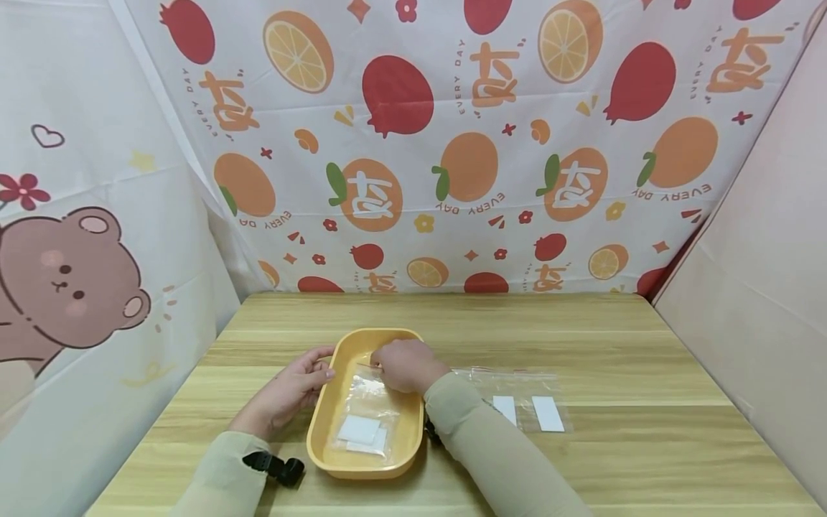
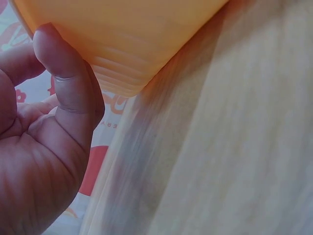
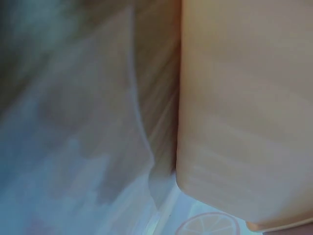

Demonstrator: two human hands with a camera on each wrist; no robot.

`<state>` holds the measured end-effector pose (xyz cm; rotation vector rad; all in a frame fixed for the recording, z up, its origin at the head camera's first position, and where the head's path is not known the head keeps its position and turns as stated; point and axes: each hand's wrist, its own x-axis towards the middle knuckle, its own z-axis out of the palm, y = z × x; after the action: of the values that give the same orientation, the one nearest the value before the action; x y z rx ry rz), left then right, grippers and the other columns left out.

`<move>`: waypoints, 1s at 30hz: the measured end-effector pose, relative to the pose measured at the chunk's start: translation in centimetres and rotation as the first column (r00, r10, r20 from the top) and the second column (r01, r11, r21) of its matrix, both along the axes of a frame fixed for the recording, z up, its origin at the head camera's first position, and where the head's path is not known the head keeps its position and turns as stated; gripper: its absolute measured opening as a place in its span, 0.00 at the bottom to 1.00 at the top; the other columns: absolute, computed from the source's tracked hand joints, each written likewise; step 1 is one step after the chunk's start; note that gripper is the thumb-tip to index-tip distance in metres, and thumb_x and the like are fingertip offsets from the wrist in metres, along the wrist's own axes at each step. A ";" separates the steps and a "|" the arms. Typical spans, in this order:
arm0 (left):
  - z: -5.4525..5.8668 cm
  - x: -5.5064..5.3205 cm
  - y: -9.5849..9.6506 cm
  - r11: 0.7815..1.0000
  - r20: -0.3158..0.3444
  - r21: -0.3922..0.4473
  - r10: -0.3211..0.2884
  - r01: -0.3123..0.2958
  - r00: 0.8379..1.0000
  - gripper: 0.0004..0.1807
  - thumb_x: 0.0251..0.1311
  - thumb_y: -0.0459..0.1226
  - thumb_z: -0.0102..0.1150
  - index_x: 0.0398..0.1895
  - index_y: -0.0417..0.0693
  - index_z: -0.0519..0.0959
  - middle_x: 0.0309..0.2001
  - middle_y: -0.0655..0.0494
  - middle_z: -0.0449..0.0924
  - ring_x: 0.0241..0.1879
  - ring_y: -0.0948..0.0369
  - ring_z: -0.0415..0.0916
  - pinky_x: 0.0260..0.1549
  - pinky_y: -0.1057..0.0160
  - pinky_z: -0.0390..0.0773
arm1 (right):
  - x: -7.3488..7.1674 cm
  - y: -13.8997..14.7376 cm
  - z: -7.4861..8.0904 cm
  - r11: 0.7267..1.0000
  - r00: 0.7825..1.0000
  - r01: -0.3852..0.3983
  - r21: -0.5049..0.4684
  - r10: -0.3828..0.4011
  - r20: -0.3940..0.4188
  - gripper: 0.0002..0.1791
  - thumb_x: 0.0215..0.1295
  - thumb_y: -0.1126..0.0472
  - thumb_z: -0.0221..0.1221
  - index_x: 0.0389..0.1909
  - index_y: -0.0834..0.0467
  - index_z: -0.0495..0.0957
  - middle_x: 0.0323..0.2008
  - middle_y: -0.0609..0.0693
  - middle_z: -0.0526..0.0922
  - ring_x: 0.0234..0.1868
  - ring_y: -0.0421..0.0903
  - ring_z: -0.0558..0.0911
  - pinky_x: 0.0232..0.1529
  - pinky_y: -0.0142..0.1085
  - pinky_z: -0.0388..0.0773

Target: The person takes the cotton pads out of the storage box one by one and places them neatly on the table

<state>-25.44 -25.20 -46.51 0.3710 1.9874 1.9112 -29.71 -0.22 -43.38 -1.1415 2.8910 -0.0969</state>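
Observation:
A yellow plastic tray (image 1: 368,472) with rounded corners stands on the table in the head view. My left hand (image 1: 293,388) grips its left rim, the thumb over the edge; the left wrist view shows the fingers against the outer wall. Inside the tray lies a clear zip bag (image 1: 370,403) holding white rectangular pieces (image 1: 358,429) at its near end. My right hand (image 1: 408,365) reaches over the right rim and pinches the bag's far edge, fingers curled. In the right wrist view the tray's outer wall (image 3: 244,107) fills the right side, and the hand is hidden.
Right of the tray, partly behind my right sleeve, more clear zip bags (image 1: 526,380) lie flat with white pieces (image 1: 548,414) in them. The wooden table (image 1: 646,445) ends at a fruit-print cloth (image 1: 413,237); more cloth hangs at both sides.

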 end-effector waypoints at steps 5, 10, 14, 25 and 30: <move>0.1 0.0 0.1 1.000 0.002 -0.008 0.006 -0.006 1.000 0.34 0.76 0.35 0.51 0.77 0.33 0.49 0.45 0.43 0.74 0.40 0.57 0.81 0.40 0.56 0.86 | -0.1 0.1 0.0 1.000 1.000 -0.005 -0.031 0.005 0.003 0.10 0.74 0.55 0.56 0.45 0.41 0.85 0.38 0.34 0.83 0.38 0.38 0.81 0.40 0.39 0.79; 0.1 0.0 0.1 1.000 0.006 -0.012 0.011 -0.011 1.000 0.34 0.76 0.35 0.51 0.77 0.33 0.49 0.44 0.44 0.74 0.41 0.58 0.81 0.41 0.55 0.86 | 0.0 0.2 0.2 0.998 0.999 0.006 -0.067 -0.003 0.037 0.18 0.73 0.58 0.54 0.58 0.40 0.83 0.51 0.34 0.84 0.51 0.39 0.82 0.53 0.38 0.79; 0.0 0.0 0.0 1.000 0.003 -0.002 -0.001 0.001 1.000 0.34 0.76 0.34 0.50 0.77 0.33 0.49 0.45 0.43 0.74 0.41 0.58 0.81 0.42 0.55 0.86 | 0.0 0.3 0.2 0.997 0.999 0.014 -0.082 -0.010 0.051 0.19 0.73 0.58 0.54 0.60 0.41 0.82 0.53 0.36 0.83 0.53 0.39 0.81 0.55 0.38 0.78; 0.0 0.0 -0.2 1.000 0.016 -0.004 -0.009 0.009 1.000 0.32 0.77 0.35 0.49 0.77 0.36 0.49 0.50 0.39 0.73 0.45 0.55 0.80 0.45 0.53 0.85 | 0.0 0.5 0.3 0.992 1.000 -0.005 -0.129 0.007 0.015 0.21 0.78 0.55 0.50 0.68 0.43 0.76 0.58 0.40 0.82 0.57 0.44 0.81 0.59 0.41 0.77; 0.0 -0.1 -0.2 1.000 0.022 -0.008 -0.002 0.002 1.000 0.33 0.77 0.36 0.50 0.77 0.37 0.49 0.50 0.40 0.73 0.46 0.55 0.80 0.45 0.53 0.85 | 0.1 0.6 0.4 0.985 1.000 -0.005 -0.170 0.006 0.006 0.22 0.78 0.55 0.50 0.70 0.43 0.74 0.61 0.41 0.81 0.58 0.44 0.80 0.61 0.40 0.75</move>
<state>-25.54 -25.35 -46.51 0.3485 1.9787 1.8978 -29.59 0.38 -42.99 -1.1695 2.9210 -0.3527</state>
